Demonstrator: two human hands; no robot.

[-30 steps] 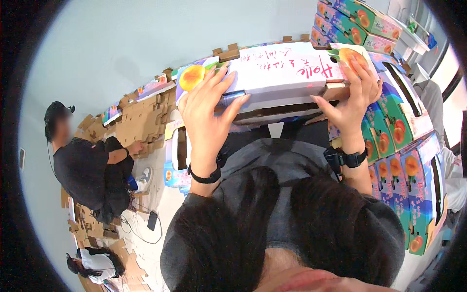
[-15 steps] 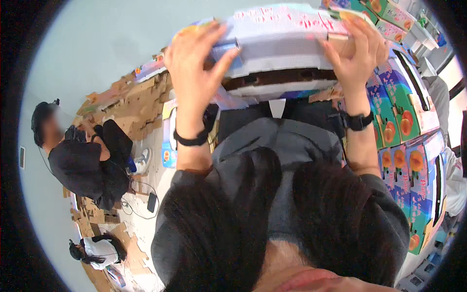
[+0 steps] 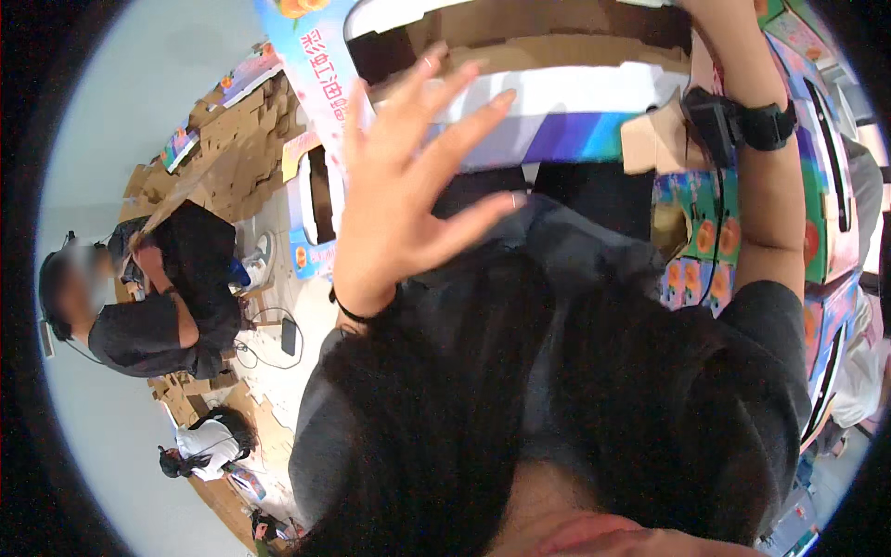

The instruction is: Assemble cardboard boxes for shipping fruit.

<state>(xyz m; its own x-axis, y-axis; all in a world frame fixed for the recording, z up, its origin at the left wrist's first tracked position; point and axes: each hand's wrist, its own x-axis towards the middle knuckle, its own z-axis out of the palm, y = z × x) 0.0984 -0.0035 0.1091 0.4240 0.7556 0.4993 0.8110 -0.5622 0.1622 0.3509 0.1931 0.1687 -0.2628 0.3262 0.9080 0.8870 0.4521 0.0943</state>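
A printed cardboard fruit carton (image 3: 566,93) in white, blue and purple stands before my lap. A long cut-out in its near part shows the brown inside. Over the carton's left front is my left hand (image 3: 408,181), open with fingers spread; nothing is in it. Whether its fingertips touch the board I cannot tell. My right hand (image 3: 733,32) reaches to the top edge at the carton's right side; only its back part shows, and the fingers are out of the picture. A brown cardboard flap (image 3: 647,142) sticks out at the carton's near right corner.
Stacked printed fruit cartons (image 3: 821,223) rise on my right. Another carton (image 3: 316,200) with a slot stands at left. Flattened brown cardboard (image 3: 223,167) is piled beyond. A seated person in black (image 3: 158,325) and a person in white (image 3: 209,446) are at left. A cable (image 3: 264,357) lies on the floor.
Both hands have come off the carton's top edge where they were. The left now spreads open, lower; the right has moved up and right, mostly out of view. The carton's cut-out now shows more.
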